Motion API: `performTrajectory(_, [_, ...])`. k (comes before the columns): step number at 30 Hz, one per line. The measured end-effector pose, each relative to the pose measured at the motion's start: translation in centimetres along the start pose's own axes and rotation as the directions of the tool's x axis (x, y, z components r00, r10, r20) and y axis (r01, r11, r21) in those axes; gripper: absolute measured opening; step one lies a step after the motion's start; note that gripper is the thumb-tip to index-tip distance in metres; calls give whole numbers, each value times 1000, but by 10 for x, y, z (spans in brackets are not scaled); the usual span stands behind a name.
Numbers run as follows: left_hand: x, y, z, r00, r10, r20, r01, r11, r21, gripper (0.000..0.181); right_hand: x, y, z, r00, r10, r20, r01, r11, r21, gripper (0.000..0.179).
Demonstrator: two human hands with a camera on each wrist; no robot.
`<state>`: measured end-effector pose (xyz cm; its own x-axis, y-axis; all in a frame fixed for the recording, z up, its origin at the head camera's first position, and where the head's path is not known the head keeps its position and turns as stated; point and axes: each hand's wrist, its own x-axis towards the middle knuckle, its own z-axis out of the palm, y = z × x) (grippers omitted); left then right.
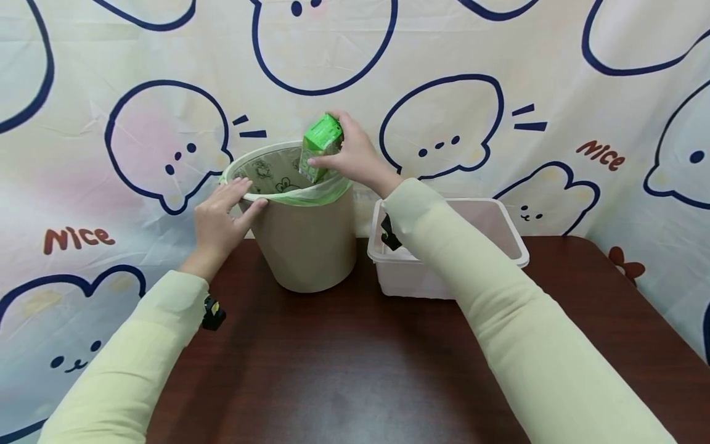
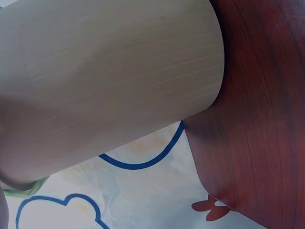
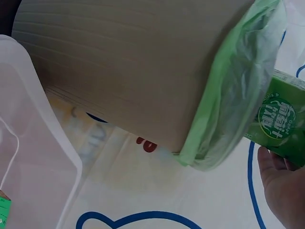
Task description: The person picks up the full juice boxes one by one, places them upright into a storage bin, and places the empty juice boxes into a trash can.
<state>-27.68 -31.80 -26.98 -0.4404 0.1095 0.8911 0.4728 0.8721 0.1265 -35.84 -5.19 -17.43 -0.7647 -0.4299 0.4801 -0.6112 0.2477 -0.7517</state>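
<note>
My right hand [image 1: 357, 154] grips a green juice carton [image 1: 323, 132] between thumb and fingers, tilted over the mouth of a beige trash bin [image 1: 302, 246]. In the right wrist view the carton [image 3: 279, 114] shows white lettering and overlaps the bin's rim. A thin green bag [image 3: 214, 109] lines the bin and folds over its edge. At the rim's near left side, my left hand [image 1: 219, 216] holds the edge, thumb outside and fingers over the top. Only the bin's wall [image 2: 114, 81] fills most of the left wrist view.
Right of the bin stands a white plastic tub [image 1: 416, 277], partly behind my right sleeve. Inside it, a small green item [image 3: 4, 210] and a white cord show in the right wrist view. A dark wooden table [image 1: 344, 370] carries both, against a cartoon-print cloth [image 1: 444, 37].
</note>
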Motion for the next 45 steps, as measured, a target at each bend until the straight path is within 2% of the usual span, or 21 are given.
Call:
performTrajectory(4, [1,0,1,1000,2,-9,-2,1000,-8,53,3,2,5,1000,14,23,-13,999,-48,92])
performTrajectory(16, [1,-1,2,1000,11,-20,-11,1000,-4,68,15,4,9,989,101,108,-94,993,-73,91])
performTrajectory(27, [1,-3,0,1000,7,2,-7,1000,4,68,17,6,11,975,138,176,-113,983,-145,89])
performTrajectory(39, [1,-1,0,1000,6,2,-6,1000,2,70,14,9,11,970,143,198,-108,978,-177,89])
performTrajectory(45, [1,0,1,1000,2,-1,-2,1000,-4,54,13,6,11,969,154,194,-114,973,-199,93])
